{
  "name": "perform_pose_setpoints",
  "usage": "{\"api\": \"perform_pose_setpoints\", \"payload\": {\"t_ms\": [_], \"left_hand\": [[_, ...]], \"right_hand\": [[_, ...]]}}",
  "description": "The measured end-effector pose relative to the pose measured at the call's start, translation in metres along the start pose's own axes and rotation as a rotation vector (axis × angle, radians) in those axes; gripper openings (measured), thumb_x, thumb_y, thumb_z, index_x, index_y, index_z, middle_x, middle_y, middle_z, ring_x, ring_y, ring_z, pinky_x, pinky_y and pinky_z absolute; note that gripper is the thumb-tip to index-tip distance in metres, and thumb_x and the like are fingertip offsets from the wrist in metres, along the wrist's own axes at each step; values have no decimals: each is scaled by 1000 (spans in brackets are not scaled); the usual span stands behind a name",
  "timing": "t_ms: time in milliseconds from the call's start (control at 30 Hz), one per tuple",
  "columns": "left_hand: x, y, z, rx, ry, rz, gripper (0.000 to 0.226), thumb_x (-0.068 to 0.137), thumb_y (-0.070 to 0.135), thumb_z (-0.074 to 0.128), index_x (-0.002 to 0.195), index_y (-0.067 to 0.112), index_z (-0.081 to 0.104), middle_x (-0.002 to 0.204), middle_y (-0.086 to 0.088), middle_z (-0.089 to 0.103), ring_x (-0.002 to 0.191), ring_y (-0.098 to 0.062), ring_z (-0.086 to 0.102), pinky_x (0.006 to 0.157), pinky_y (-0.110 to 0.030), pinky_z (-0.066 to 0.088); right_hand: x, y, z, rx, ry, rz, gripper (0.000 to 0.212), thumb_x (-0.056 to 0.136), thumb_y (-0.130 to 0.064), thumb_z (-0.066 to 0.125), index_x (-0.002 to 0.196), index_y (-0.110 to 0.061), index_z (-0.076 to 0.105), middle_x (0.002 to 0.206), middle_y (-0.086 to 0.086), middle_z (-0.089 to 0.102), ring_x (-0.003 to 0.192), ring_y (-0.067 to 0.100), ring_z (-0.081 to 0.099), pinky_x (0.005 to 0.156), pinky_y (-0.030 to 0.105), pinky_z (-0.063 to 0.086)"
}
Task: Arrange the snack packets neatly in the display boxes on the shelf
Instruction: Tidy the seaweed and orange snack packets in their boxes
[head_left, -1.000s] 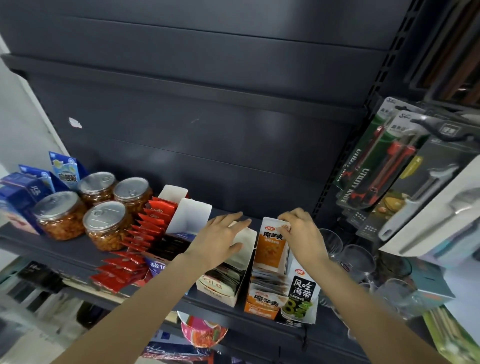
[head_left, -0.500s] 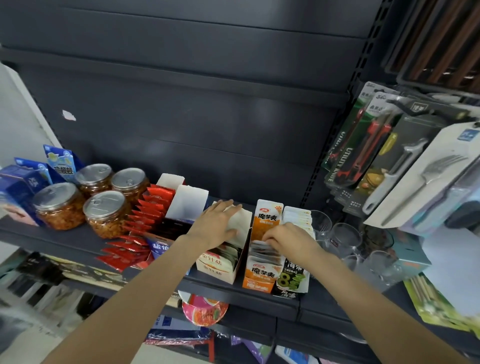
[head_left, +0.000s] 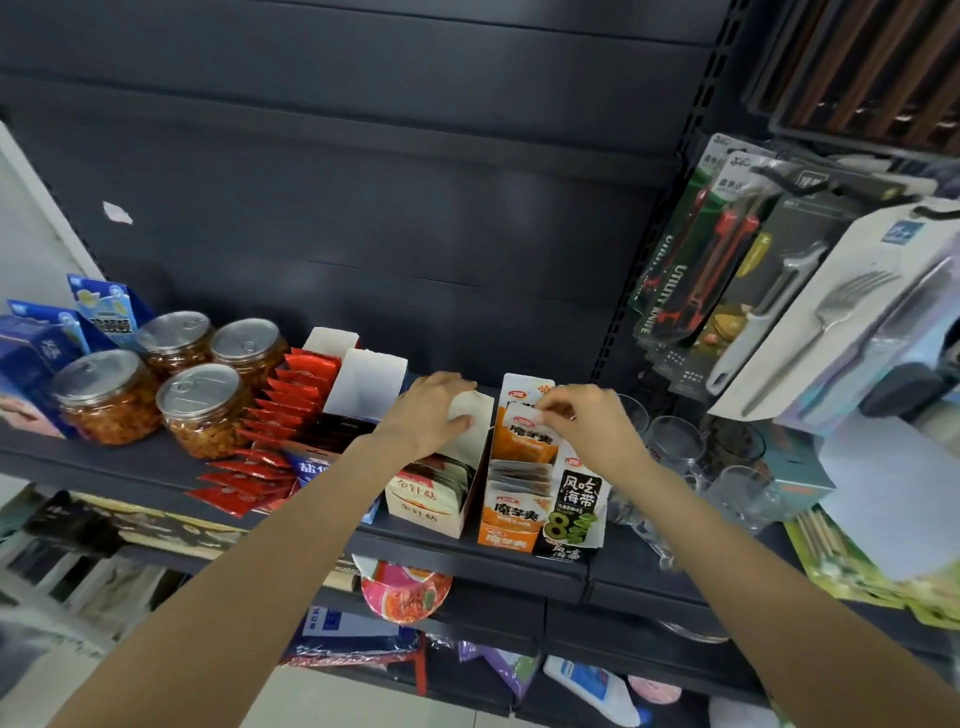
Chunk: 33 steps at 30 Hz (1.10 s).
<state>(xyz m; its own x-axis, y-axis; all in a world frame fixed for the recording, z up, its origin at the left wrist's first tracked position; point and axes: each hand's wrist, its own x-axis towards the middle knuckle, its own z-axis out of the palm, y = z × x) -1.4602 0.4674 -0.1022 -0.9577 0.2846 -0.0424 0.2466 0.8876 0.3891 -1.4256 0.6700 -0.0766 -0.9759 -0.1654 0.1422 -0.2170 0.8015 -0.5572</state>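
Note:
Several display boxes stand in a row on the dark shelf. My left hand grips the raised white back flap of the beige box, which holds dark packets. Beside it, the orange box holds orange-and-white snack packets. My right hand pinches the top edge of one orange packet, lifted upright at the back of that box. A black seaweed box leans against the orange box's right side, partly hidden by my right wrist.
Red packets fill a white box at left, some spilling to the shelf front. Several lidded jars and blue boxes stand further left. Clear glasses sit right of the boxes. Carded knives and utensils hang at right.
My right hand has risen from the packets low in the orange box, lifting one packet by its top. My left hand stays on the beige box's flap.

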Motion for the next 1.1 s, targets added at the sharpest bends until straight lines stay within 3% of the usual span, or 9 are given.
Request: {"api": "perform_pose_setpoints", "payload": {"t_ms": [100, 267, 333, 400, 533, 700, 800, 900, 1100], "left_hand": [[-3, 14, -4, -186, 84, -17, 37, 96, 26, 51, 133, 22, 50, 128, -6, 57, 115, -20, 54, 93, -24, 41], [-10, 39, -3, -581, -24, -112, 35, 98, 33, 46, 129, 17, 49, 93, -8, 69, 73, -16, 68, 68, -17, 50], [-11, 46, -5, -847, -109, -259, 32, 99, 38, 40, 121, 17, 49, 99, -13, 69, 75, -17, 67, 62, -17, 50], [-10, 51, -8, -1065, -154, -396, 37, 100, 43, 36, 115, 13, 52, 99, -14, 71, 82, -19, 69, 72, -24, 48], [-6, 55, -13, -1280, -87, -433, 26, 98, 32, 47, 99, 8, 57, 94, -14, 72, 88, -19, 70, 74, -26, 48], [-6, 54, -21, -1365, -1, -352, 13, 92, 8, 57, 101, 6, 66, 101, -10, 72, 90, -13, 69, 83, -26, 49], [-10, 56, -27, -1345, 24, -202, 23, 89, 1, 58, 106, 14, 68, 94, -2, 72, 92, -12, 67, 93, -28, 47], [-15, 58, -33, -1253, 68, -58, 40, 87, -4, 58, 115, 24, 63, 97, -1, 71, 100, -13, 65, 89, -28, 49], [-28, 55, -39, -1027, 226, 98, 50, 85, -3, 62, 120, 32, 57, 101, 0, 67, 97, -13, 64, 86, -24, 49]], "right_hand": [[-3, -1, -19, 55, 139, 3, 10, 87, -10, 63, 90, -11, 73, 81, -9, 62, 69, 1, 54, 67, 7, 38], [-12, 3, -43, 282, 340, 58, 12, 87, -10, 64, 80, -19, 68, 74, -11, 65, 64, 0, 58, 66, 15, 45], [-15, 5, -50, 364, 372, 65, 9, 87, -9, 64, 82, -16, 69, 77, -5, 68, 71, 11, 63, 72, 30, 52], [-18, 7, -57, 426, 384, 49, 9, 86, -7, 64, 84, -13, 70, 81, -1, 69, 76, 17, 64, 77, 38, 54], [-27, 10, -65, 533, 407, 52, 15, 86, -7, 64, 81, -19, 70, 81, -8, 69, 80, 13, 64, 82, 38, 53], [-38, 20, -69, 453, 467, 71, 16, 85, -10, 66, 84, -24, 75, 83, -6, 71, 84, 15, 65, 81, 31, 50], [-42, 21, -65, 702, 406, 201, 24, 90, 0, 56, 93, -18, 72, 89, 1, 71, 82, 12, 66, 76, 22, 55], [-41, 20, -64, 1007, 388, 311, 29, 93, 3, 45, 96, -11, 70, 100, 6, 71, 94, 17, 66, 79, 22, 56], [-43, 26, -60, 1005, 350, 223, 38, 85, 10, 57, 114, -15, 64, 91, -2, 72, 85, 9, 69, 78, 23, 56]]}}
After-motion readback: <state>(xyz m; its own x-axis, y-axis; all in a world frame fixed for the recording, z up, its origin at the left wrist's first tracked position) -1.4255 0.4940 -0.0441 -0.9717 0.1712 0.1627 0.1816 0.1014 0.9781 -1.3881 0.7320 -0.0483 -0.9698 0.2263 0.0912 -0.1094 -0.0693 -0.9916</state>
